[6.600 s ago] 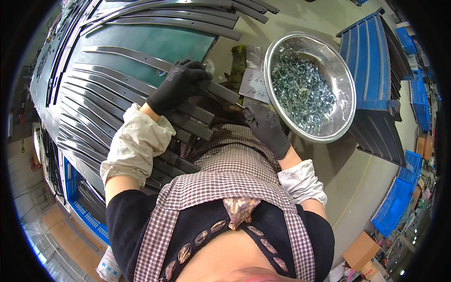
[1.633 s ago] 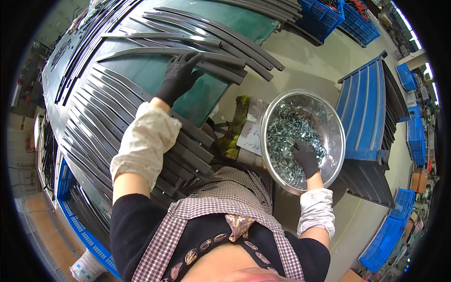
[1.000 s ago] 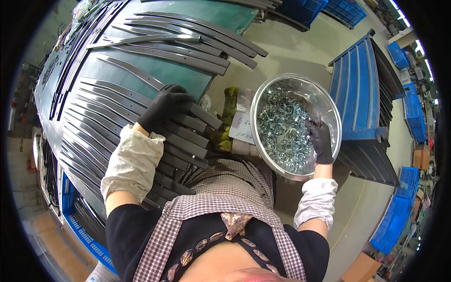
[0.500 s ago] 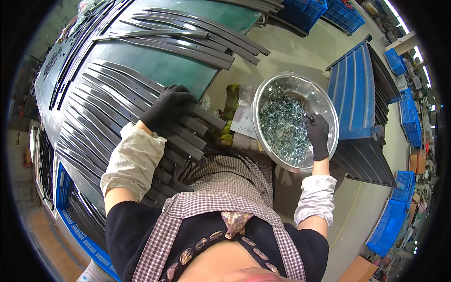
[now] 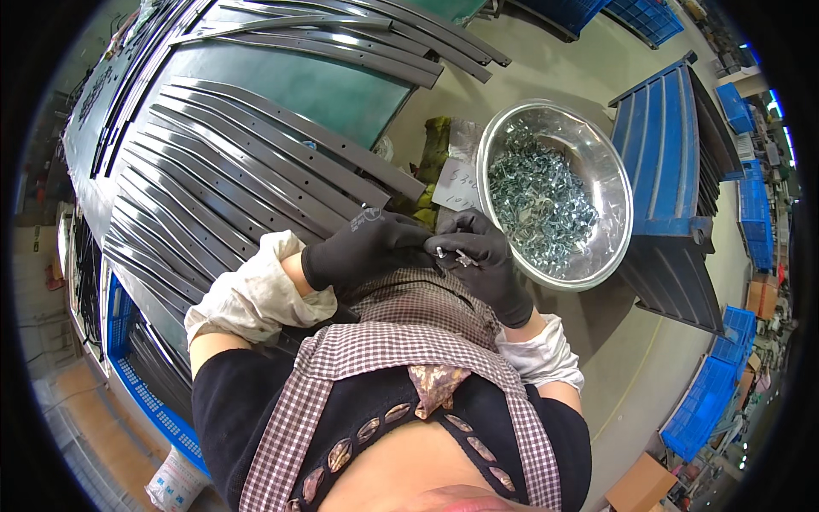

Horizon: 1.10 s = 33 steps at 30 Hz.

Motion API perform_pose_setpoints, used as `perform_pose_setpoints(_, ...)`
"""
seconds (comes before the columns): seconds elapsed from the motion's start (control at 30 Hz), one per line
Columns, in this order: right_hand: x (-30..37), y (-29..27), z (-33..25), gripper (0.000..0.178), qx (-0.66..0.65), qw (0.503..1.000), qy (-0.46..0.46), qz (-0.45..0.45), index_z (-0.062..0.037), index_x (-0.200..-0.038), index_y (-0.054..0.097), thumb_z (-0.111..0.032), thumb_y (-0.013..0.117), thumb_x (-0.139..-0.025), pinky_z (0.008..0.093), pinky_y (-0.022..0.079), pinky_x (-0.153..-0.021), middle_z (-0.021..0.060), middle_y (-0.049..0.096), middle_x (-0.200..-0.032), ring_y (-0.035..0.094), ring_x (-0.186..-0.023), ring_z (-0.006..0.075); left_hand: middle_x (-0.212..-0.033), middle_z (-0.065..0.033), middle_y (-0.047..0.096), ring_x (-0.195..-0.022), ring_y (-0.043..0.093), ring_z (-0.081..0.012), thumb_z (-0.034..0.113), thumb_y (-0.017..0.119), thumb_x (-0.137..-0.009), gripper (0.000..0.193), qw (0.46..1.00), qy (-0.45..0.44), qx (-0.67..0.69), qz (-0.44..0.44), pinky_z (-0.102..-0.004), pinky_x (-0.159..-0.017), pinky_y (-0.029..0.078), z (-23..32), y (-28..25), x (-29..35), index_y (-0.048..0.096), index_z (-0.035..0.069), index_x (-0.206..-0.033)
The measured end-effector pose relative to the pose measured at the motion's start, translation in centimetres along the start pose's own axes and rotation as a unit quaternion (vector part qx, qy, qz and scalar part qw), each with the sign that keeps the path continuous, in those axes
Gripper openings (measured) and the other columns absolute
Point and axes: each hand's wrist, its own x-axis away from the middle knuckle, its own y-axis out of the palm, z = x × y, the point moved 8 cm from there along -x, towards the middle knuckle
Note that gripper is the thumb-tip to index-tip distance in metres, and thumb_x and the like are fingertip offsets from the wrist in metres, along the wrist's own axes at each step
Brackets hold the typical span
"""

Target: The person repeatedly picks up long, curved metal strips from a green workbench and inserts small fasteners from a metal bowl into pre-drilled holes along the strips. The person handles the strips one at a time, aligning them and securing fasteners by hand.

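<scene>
Black-gloved left hand [image 5: 363,252] and right hand [image 5: 482,256] meet, fingertips pinching small silvery metal clips [image 5: 452,253], beside round steel bowl [image 5: 597,171] of clips, above long dark curved metal strips [image 5: 247,179]

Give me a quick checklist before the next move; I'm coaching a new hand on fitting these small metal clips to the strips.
1. Both hands gloved: ok; left hand and right hand wear dark gloves.
2. Clip in hand: ok; a small metal clip shows at the right hand's fingers.
3. Clip the right way round: cannot tell, too small.
4. Supply nearby: ok; the steel bowl beside the right hand holds many clips.
5. Strip under the hands: cannot tell; the dark metal strips fan out at the left, but the gloves hide where they meet.
</scene>
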Motion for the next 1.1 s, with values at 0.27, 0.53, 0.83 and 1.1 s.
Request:
perform_pose_setpoints(0.27, 3.2, 2.5, 4.1, 0.045, -0.212, 0.922, 0.321, -0.037, 0.0052, -0.127, 0.057, -0.009, 0.073, -0.088, 0.0293, 0.05, -0.086, 0.0081, 0.065, -0.109, 0.059, -0.1, 0.0122, -0.082, -0.0059, 0.062, -0.071, 0.064, -0.0213, 0.016, 0.068, -0.079, 0.035, 0.909, 0.151, -0.387, 0.033, -0.0341, -0.061, 0.05, 1.3, 0.0, 2.3, 0.067, 0.01, -0.113)
perform_pose_setpoints(0.53, 1.8, 0.9, 5.7, 0.032, -0.054, 0.971, 0.229, 0.047, 0.0036, -0.118, 0.062, -0.011, 0.067, -0.09, 0.0311, 0.052, -0.081, 0.0126, 0.07, -0.099, 0.065, -0.088, 0.0133, -0.089, -0.0058, 0.066, -0.08, 0.065, -0.0227, 0.02, 0.074, -0.077, 0.038, 0.894, 0.152, -0.42, 0.02, -0.0366, -0.068, 0.052, -1.0, -1.9, 0.8, 0.069, 0.009, -0.113)
perform_pose_setpoints(0.83, -0.5, -0.1, 7.7, 0.025, 0.198, 0.962, 0.127, 0.14, 0.0036, -0.117, 0.06, -0.008, 0.06, -0.094, 0.0335, 0.053, -0.073, 0.0162, 0.067, -0.09, 0.067, -0.08, 0.0225, -0.11, -0.008, 0.066, -0.109, 0.058, -0.0309, 0.022, 0.075, -0.077, 0.033, 0.956, -0.031, -0.277, 0.088, -0.0452, -0.099, 0.039, -10.6, -10.6, -0.7, 0.072, 0.013, -0.109)
perform_pose_setpoints(1.1, -2.7, 0.9, 9.5, 0.029, 0.112, 0.979, 0.146, 0.085, 0.0001, -0.112, 0.063, -0.024, 0.064, -0.096, 0.0397, 0.053, -0.075, 0.0189, 0.069, -0.093, 0.068, -0.086, 0.0314, -0.101, -0.0103, 0.065, -0.101, 0.059, -0.0348, 0.025, 0.081, -0.069, 0.039, 0.966, -0.024, -0.255, 0.044, -0.0438, -0.089, 0.047, -9.3, -10.5, -1.6, 0.072, 0.01, -0.104)
